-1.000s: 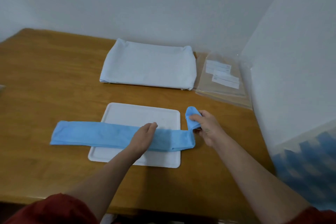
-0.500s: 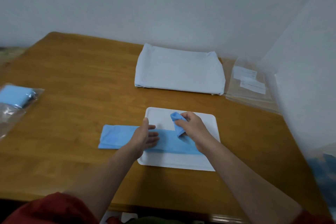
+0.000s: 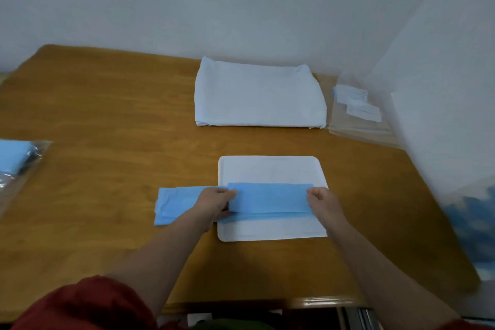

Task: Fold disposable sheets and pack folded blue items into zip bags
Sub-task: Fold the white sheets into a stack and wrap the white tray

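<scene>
We are in the middle of the job. At the left edge of the table lies a clear bag with a folded blue thing inside, so one pack looks done.

Our blue sheet is a long flat strip. It lies across a white tray near the front edge of the table. Its right end is folded over on top of itself, so that part makes a neat double rectangle on the tray. The left end sticks out past the tray onto the wood and is not folded in yet.

Our left hand pinches the left edge of the folded flap, fingers curled on top and thumb under. Our right hand holds the fold at the right end with its fingers curled down on it. We cannot see its thumb.

We think what is left is to fold the loose end in, make the strip small, and slip it into a bag. A stack of empty clear bags with white labels waits at the back right corner. A big white folded pile sits near the back edge and may need folding too.

The blue sheet looks thin, soft and a bit papery, with sharp creases. The tray is smooth and flat with round corners. The bags are shiny and see-through. The table is smooth brown wood.
</scene>
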